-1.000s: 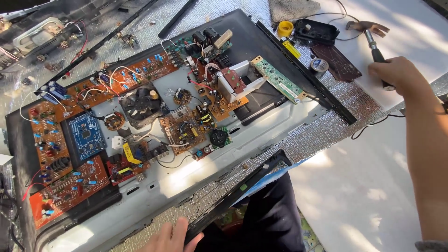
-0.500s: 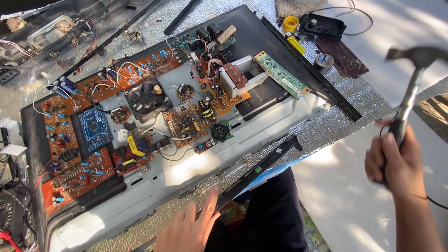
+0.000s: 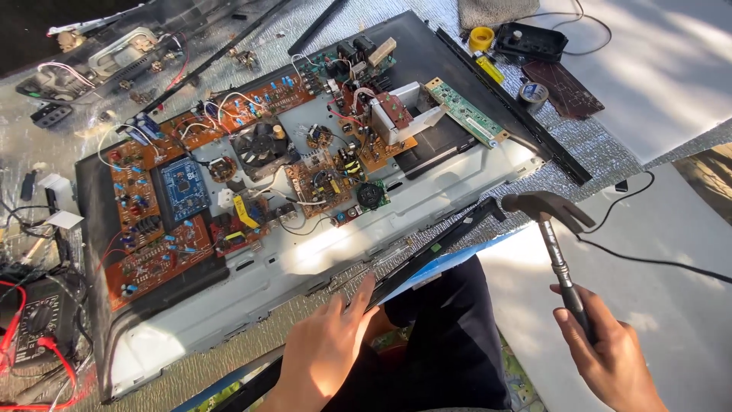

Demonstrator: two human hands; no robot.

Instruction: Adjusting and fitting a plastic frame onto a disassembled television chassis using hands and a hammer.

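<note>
While hammer [image 3: 550, 229] dropped lower, right hand [image 3: 610, 355] gripping; left hand [image 3: 329, 347] flat.

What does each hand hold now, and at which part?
The right hand grips a hammer low on its handle. The left hand rests flat on a black strip, grasping nothing.

Not much in the way of packaging here. The closest thing to a screen is the big flat panel [image 3: 457, 164] lying face down across the table, dark frame, grey metal back with boards on it. Far left edge there's a small white label [image 3: 64, 220], squarish, with another white tag [image 3: 53, 183] just above it. A meter [image 3: 34, 324] sits bottom left, its display too small to make out.
</note>
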